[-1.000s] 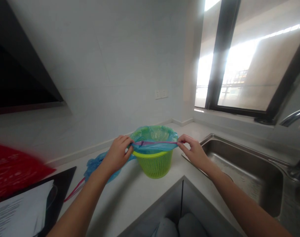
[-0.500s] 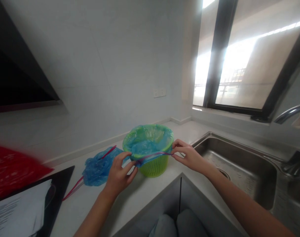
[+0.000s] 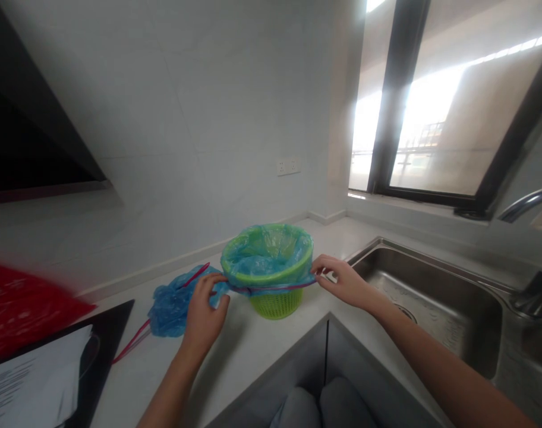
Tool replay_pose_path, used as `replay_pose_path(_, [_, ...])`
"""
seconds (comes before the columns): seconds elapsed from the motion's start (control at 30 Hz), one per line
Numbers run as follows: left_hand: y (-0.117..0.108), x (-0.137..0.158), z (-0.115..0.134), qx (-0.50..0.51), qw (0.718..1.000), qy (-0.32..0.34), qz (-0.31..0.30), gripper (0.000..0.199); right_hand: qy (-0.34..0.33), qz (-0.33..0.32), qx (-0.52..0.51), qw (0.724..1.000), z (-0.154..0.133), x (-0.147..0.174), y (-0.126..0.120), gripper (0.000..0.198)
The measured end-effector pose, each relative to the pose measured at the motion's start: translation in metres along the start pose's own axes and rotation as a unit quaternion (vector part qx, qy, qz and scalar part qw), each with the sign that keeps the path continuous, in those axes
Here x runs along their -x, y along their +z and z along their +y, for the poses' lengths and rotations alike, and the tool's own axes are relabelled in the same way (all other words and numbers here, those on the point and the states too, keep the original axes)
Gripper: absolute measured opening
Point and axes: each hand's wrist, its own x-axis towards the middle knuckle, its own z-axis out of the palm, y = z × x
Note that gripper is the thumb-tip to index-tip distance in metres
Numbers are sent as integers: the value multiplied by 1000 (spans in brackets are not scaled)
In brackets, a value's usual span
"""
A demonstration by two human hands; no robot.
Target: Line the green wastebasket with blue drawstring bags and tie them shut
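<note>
A thin blue garbage bag [image 3: 262,265] lines a green plastic basket [image 3: 276,304], with its edge folded over the rim. Along the front, a pink-purple drawstring [image 3: 271,289] runs in the bag's edge, below the rim. My left hand [image 3: 207,306] is at the basket's left side, its fingers curled at the bag's edge and the thumb lower. On the right, my right hand [image 3: 340,280] pinches the bag's edge and drawstring between thumb and fingers. A second crumpled blue bag [image 3: 173,306] with pink drawstrings lies on the counter behind my left hand.
A steel sink [image 3: 435,297] with a faucet [image 3: 527,203] lies to the right. At left are a red bag [image 3: 25,309] and printed paper [image 3: 39,380] on a black cooktop [image 3: 108,333]. The white counter [image 3: 248,362] ends at a corner near my legs.
My left hand has moved left from the basket's front to its left side. The bag's front edge now lies lower, stretched across the basket below the rim. My right hand has barely shifted.
</note>
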Motion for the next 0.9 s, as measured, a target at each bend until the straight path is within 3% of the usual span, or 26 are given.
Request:
replay_pose_path(0.03, [-1, -7, 0, 67, 993, -93, -2, 23, 49, 26, -33, 998, 3, -3, -2, 13])
replay_pose_path(0.1, [-1, -24, 2, 189, 943, -273, -2, 27, 158, 99, -99, 977, 13, -10, -6, 14])
replay_pose_path(0.13, [0, -34, 2, 239, 910, -338, -18, 30, 211, 128, -131, 960, 18, -14, -8, 14])
replay_pose_path(0.2, [2, -52, 4, 304, 861, -401, -78, 36, 299, 148, -194, 923, 29, -25, -9, 16])
replay_pose_path(0.3, [9, -77, 8, 348, 832, -412, -131, 30, 380, 95, -301, 869, 43, -42, -2, 25])
replay_pose_path(0.4, [17, -95, 12, 377, 816, -416, -135, 17, 423, 32, -386, 819, 54, -59, 8, 34])
replay_pose_path(0.47, [21, -105, 15, 384, 814, -412, -143, 11, 445, 23, -405, 798, 60, -69, 13, 35])
replay_pose_path(0.57, [22, -117, 19, 382, 828, -383, -145, 14, 430, 41, -426, 795, 66, -76, 16, 31])
replay_pose_path(0.77, [12, -126, 11, 289, 897, -324, -79, 40, 389, 39, -494, 776, 59, -79, 6, 21])
replay_pose_path(0.9, [16, -124, 11, 311, 892, -325, -42, 36, 377, 63, -505, 774, 51, -80, -10, 32])
